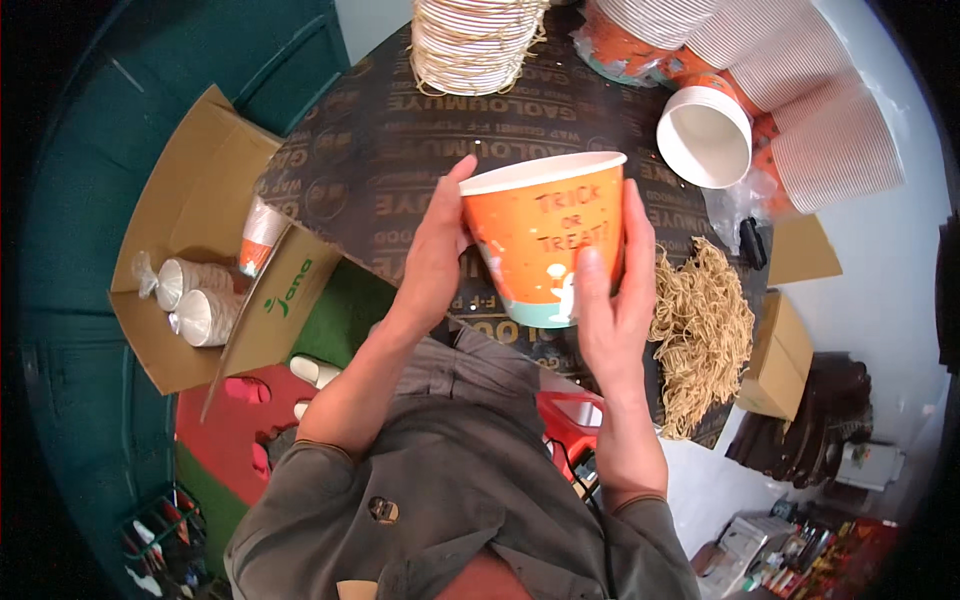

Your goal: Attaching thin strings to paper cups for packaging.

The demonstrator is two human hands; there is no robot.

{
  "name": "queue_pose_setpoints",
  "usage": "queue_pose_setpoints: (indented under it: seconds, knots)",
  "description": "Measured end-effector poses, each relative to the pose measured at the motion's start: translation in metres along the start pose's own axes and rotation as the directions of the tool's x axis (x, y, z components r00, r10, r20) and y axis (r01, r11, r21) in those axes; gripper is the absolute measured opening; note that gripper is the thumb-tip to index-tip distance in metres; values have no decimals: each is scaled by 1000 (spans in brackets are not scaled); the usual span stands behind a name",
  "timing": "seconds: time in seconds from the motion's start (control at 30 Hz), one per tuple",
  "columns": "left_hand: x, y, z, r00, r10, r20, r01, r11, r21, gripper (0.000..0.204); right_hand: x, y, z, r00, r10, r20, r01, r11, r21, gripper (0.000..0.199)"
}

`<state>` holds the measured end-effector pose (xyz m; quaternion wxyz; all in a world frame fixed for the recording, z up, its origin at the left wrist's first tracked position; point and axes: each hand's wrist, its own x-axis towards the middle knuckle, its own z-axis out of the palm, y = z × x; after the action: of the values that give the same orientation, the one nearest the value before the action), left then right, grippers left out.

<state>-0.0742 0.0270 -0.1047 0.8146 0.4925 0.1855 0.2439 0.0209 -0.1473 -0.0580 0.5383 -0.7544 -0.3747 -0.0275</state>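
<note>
An orange paper bucket (530,240) with a white rim and a teal band at its base is held up over the dark table, slightly tilted. My left hand (438,240) presses against its left side, fingers mostly behind it. On the other side, my right hand (618,300) grips it with the thumb across the printed front. To the right of my right hand lies a loose heap of tan twine cords (703,340). A stack of white buckets with twine handles (478,45) stands at the far edge of the table.
Nested orange and white buckets (830,140) fill the far right, with one bucket (703,137) lying mouth toward me. A black object (752,243) sits near the cords. On the left, an open cardboard box (165,350) holds bagged bucket stacks (207,317). Slippers (315,371) lie on the floor.
</note>
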Motion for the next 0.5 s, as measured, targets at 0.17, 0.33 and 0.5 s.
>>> queue_pose_setpoints:
  seconds: [0.17, 0.33, 0.5]
  knots:
    - [-3, 5, 2, 984, 171, 54, -178, 968, 178, 56, 4, 14, -7, 978, 209, 28, -202, 894, 400, 60]
    - [-6, 11, 2, 953, 293, 81, -304, 921, 241, 48, 6, 28, -18, 928, 361, 95, -347, 737, 580, 63]
    - [-11, 25, 6, 896, 419, 145, -443, 836, 325, 40, 5, 31, -24, 874, 459, 158, -445, 629, 638, 61]
